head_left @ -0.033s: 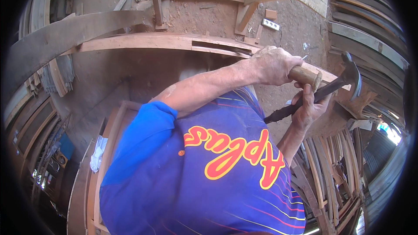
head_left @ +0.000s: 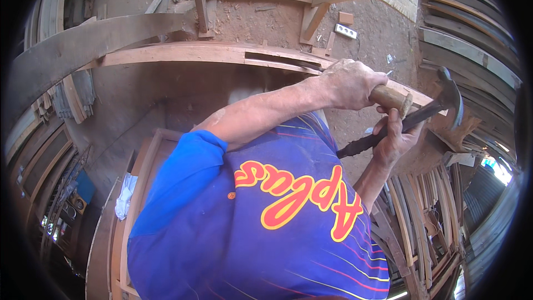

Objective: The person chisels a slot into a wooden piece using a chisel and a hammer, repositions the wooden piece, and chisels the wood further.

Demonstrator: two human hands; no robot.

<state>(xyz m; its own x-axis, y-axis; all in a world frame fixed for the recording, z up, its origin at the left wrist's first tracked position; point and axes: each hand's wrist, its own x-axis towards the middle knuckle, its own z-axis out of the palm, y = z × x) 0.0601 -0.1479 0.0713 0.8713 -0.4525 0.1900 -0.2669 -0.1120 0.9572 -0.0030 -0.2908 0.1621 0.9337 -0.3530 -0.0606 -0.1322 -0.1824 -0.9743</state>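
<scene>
the right hand [head_left: 393, 140] is closed around one dark-handled hammer [head_left: 425, 113] near the right end of the one pale beam [head_left: 177, 51]. the left hand [head_left: 351, 83], in a fist, holds one wooden handle [head_left: 390, 99] by the beam. one long slot [head_left: 280, 59] opens in the beam left of that hand. beyond the beam lie one white socket strip [head_left: 346, 31] and one reddish block [head_left: 345, 18].

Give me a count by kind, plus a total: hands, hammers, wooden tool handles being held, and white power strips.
2 hands: left hand, right hand
1 hammer
1 wooden tool handle
1 white power strip
Total: 5
</scene>
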